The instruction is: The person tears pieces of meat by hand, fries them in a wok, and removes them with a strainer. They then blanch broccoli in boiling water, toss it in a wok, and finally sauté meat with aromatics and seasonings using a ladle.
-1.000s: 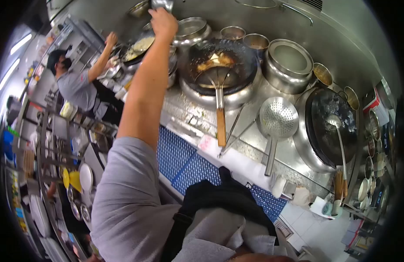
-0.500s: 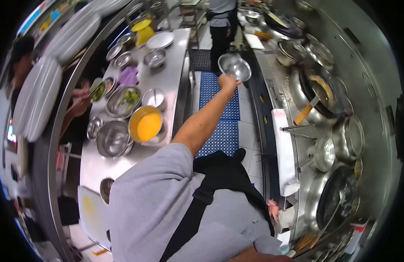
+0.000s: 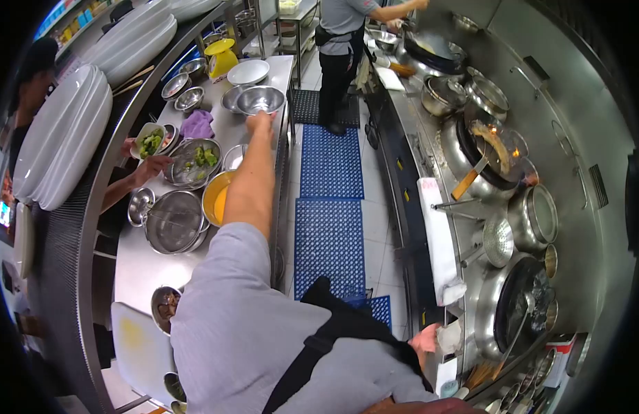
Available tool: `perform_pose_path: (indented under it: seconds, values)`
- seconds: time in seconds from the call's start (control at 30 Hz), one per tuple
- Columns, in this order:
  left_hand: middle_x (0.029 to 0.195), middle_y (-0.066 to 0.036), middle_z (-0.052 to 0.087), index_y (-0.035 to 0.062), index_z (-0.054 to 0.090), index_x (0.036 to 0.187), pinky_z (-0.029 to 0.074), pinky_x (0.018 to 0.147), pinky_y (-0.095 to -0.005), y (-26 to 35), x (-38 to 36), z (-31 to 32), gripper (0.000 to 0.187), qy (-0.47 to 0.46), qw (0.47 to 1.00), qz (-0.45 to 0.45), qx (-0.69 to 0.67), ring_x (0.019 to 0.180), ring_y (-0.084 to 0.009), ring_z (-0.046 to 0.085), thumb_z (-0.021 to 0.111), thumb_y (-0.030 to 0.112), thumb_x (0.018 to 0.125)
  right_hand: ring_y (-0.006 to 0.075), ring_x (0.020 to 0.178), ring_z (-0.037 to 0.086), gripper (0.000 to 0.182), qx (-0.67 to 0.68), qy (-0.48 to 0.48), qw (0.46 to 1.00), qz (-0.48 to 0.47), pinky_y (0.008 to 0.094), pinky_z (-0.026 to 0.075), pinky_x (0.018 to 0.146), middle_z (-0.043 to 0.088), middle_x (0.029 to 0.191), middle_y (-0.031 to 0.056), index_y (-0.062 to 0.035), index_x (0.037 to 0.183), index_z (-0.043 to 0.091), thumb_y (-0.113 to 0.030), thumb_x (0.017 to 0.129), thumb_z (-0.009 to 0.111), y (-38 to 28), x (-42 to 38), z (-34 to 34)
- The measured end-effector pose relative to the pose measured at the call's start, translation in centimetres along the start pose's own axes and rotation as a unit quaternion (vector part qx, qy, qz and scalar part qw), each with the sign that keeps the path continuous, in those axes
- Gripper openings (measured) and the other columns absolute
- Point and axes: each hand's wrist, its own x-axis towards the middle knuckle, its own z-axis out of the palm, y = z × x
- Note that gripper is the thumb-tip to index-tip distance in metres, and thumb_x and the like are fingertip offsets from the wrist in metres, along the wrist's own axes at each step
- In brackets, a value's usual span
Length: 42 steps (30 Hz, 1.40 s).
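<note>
My left hand (image 3: pixel 261 123) grips the near rim of an empty steel bowl (image 3: pixel 260 100), held over the steel table (image 3: pixel 148 268) on the left. Another steel bowl (image 3: pixel 231 99) is partly hidden behind it, and a white plate (image 3: pixel 248 72) lies just beyond. Under my outstretched forearm, a bowl of orange liquid (image 3: pixel 219 200) is partly covered. My right hand cannot be made out; only a bit of skin shows at the bottom edge, with the fingers hidden.
Across the table, a person's hands (image 3: pixel 151 169) are near bowls of greens (image 3: pixel 201 157). Another person (image 3: pixel 341 41) stands at the far woks. Blue mats (image 3: pixel 331 165) cover the aisle floor. On the right, flames show in a wok (image 3: pixel 495 148) with a wooden-handled tool.
My left hand has carried the steel bowl from above the aisle leftward to the table. The hands across the table have shifted, and the far person's torso and arm now show more.
</note>
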Motion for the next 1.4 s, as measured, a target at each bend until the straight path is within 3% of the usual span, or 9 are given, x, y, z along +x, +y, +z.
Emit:
perform_pose_path:
  seconds: [0.33,0.4,0.47,0.57,0.7,0.8,0.83,1.03,1.4]
  values:
    - [0.054,-0.006,0.058,0.0061,0.06,0.064,0.048,0.052,-0.0331,-9.8,-22.4,-7.0,0.041,-0.304,0.911,0.183,0.211,0.054,-0.0181,0.059,0.047,0.022,0.1,0.0174,0.05,0.057,0.018,-0.322,0.058,0.943,0.057,0.0311,0.047,0.042,0.054,0.062,0.0036,-0.0068,0.092,0.053,-0.011,0.085,0.069,3.8,-1.5,-13.3]
    - [0.063,-0.008,0.064,0.0044,0.063,0.073,0.05,0.052,-0.0386,-24.0,-33.6,-13.3,0.026,-0.408,0.861,-0.076,0.295,0.055,-0.0208,0.061,0.052,0.019,0.092,0.017,0.042,0.053,0.016,-0.369,0.037,0.929,-0.001,0.0314,0.044,0.037,0.049,0.055,0.0031,-0.0054,0.09,0.053,-0.007,0.083,0.067,8.9,5.6,-21.5]
    - [0.106,-0.014,0.068,0.0067,0.062,0.118,0.057,0.075,-0.0456,-37.0,-46.3,-21.0,0.033,-0.655,0.375,0.286,0.59,0.091,-0.0287,0.066,0.059,0.024,0.09,0.0168,0.044,0.053,0.019,-0.41,-0.043,0.91,-0.045,0.0312,0.044,0.039,0.051,0.059,0.0042,-0.0035,0.093,0.054,-0.008,0.082,0.069,10.1,6.3,-22.4]
    - [0.127,-0.011,0.064,0.017,0.052,0.14,0.056,0.089,-0.0423,-27.3,-70.4,-22.5,0.054,-0.616,0.501,-0.38,0.473,0.111,-0.0224,0.063,0.059,0.01,0.087,0.0171,0.062,0.062,0.035,-0.459,-0.255,0.839,-0.145,0.0307,0.051,0.054,0.064,0.08,0.0083,0.0003,0.105,0.058,-0.016,0.081,0.077,1.4,-6.3,-9.0]
    - [0.106,-0.018,0.071,0.0078,0.07,0.114,0.056,0.081,-0.0406,-36.3,-72.9,-24.2,0.042,-0.806,0.314,-0.049,0.5,0.086,-0.0305,0.071,0.067,0.032,0.08,0.0181,0.095,0.066,0.058,-0.504,-0.332,0.792,-0.094,0.0305,0.053,0.083,0.069,0.107,0.0119,0.0051,0.128,0.057,-0.02,0.081,0.08,-2.1,-8.3,-13.4]
    - [0.099,-0.021,0.071,0.0036,0.074,0.097,0.056,0.077,-0.0469,-35.6,-67.9,-25.3,0.041,-0.679,0.42,0.186,0.573,0.093,-0.0351,0.07,0.062,0.038,0.079,0.0177,0.095,0.066,0.059,-0.439,-0.277,0.849,-0.102,0.0309,0.054,0.081,0.069,0.11,0.0137,0.0026,0.133,0.056,-0.02,0.082,0.079,-3.5,-8.7,-19.1]
    - [0.094,-0.018,0.07,0.0098,0.071,0.096,0.055,0.076,-0.0483,-41.7,-61.8,-27.3,0.029,-0.733,0.137,0.351,0.567,0.087,-0.0368,0.068,0.069,0.032,0.077,0.0156,0.1,0.065,0.053,-0.465,-0.255,0.841,-0.106,0.0285,0.053,0.085,0.069,0.113,0.0135,0.0018,0.134,0.056,-0.015,0.087,0.074,-5.0,-10.4,-19.8]
    - [0.076,-0.015,0.07,0.0044,0.072,0.08,0.057,0.057,-0.045,-31.8,-54.9,-36.4,0.03,-0.562,0.411,-0.099,0.711,0.059,-0.0288,0.068,0.062,0.032,0.088,0.0141,0.102,0.064,0.053,-0.36,-0.257,0.891,-0.104,0.028,0.052,0.086,0.066,0.115,0.0117,0.0004,0.137,0.053,-0.011,0.089,0.072,-9.4,-14.3,-24.7]
    - [0.072,-0.013,0.068,0.0027,0.071,0.084,0.055,0.053,-0.0417,-36.1,-54.2,-37.0,0.032,-0.688,0.203,-0.056,0.695,0.059,-0.0254,0.066,0.06,0.032,0.089,0.0389,0.114,0.059,0.056,-0.461,0.248,0.733,-0.434,0.0423,0.047,0.097,0.062,0.12,0.0235,-0.0014,0.134,0.054,-0.029,0.087,0.07,-27.6,-14.4,-20.3]
